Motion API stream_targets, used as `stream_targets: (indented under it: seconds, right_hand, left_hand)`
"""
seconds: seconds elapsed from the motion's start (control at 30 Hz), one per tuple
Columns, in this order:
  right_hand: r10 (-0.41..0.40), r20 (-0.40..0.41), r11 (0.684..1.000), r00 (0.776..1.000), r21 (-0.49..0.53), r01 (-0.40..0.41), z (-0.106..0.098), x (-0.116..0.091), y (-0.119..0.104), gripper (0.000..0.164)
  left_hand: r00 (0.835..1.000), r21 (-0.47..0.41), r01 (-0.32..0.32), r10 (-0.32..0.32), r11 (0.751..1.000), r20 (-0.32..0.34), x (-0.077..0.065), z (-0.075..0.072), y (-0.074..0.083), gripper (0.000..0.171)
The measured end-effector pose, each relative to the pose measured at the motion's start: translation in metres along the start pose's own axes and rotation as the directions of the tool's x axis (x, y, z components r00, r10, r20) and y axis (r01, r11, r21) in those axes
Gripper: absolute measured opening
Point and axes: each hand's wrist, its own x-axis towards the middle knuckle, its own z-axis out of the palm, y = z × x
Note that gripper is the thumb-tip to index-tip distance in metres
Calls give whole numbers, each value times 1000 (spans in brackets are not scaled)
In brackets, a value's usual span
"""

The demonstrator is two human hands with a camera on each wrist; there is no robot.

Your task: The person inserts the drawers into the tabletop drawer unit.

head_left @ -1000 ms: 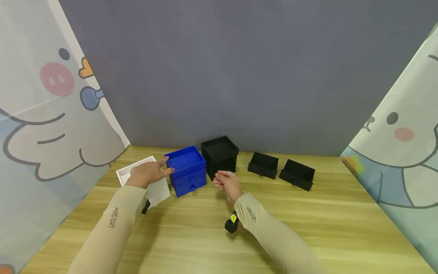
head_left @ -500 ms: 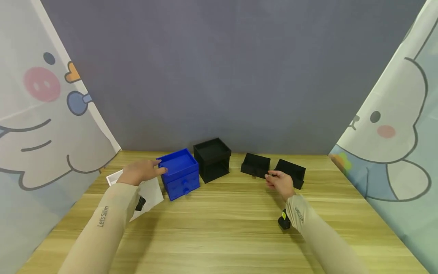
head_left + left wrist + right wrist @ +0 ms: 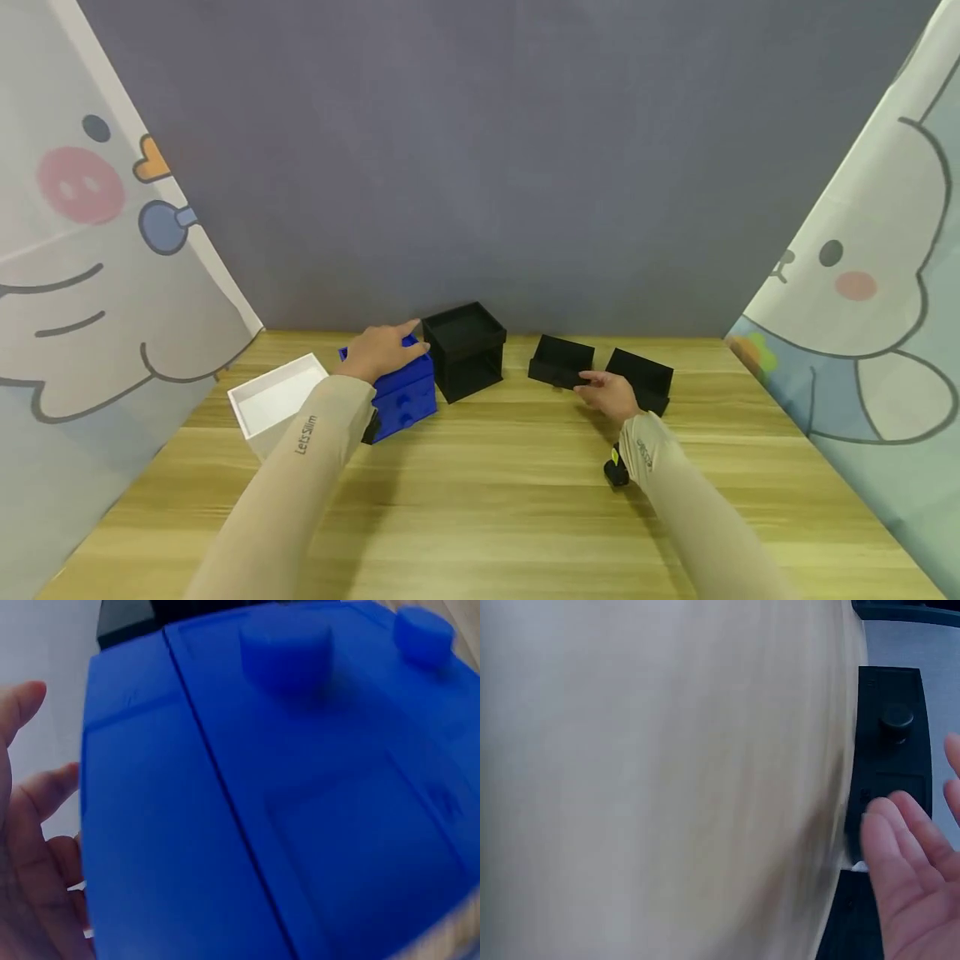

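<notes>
My left hand is over the top of a small blue drawer cabinet, thumb and index finger spread. In the left wrist view its fingers are beside the blue cabinet's wall, and round knobs show on the front. Whether the hand touches the cabinet, I cannot tell. My right hand is at the front of two loose black drawers, the left drawer and the right drawer. In the right wrist view its fingers extend loosely before a knobbed drawer front, holding nothing.
Just right of the blue cabinet stands a black cabinet frame with an open front. A white box lies at the left, partly behind my left sleeve. A grey backdrop rises behind the wooden table.
My right hand has moved right, from before the black cabinet frame to the loose drawers. My left hand has shifted right from the white box over the blue cabinet.
</notes>
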Motion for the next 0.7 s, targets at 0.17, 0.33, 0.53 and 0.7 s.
stream_targets:
  seconds: [0.17, 0.33, 0.53, 0.7]
  right_hand:
    - [-23, 85, 996, 996, -89, 30, 13, 9, -9, 44]
    - [-21, 116, 983, 993, -177, 41, 27, 12, -18, 44]
    - [56, 133, 996, 990, -83, -45, 35, 22, -20, 44]
    - [110, 108, 993, 988, 22, -113, 38, 24, -21, 41]
  left_hand:
    - [999, 16, 22, -23, 1000, 29, 16, 9, 11, 65]
    - [999, 27, 25, -25, 999, 26, 22, 15, 10, 66]
    - [997, 61, 66, -67, 996, 27, 27, 20, 10, 74]
    - [992, 120, 106, -112, 987, 49, 31, 26, 11, 78]
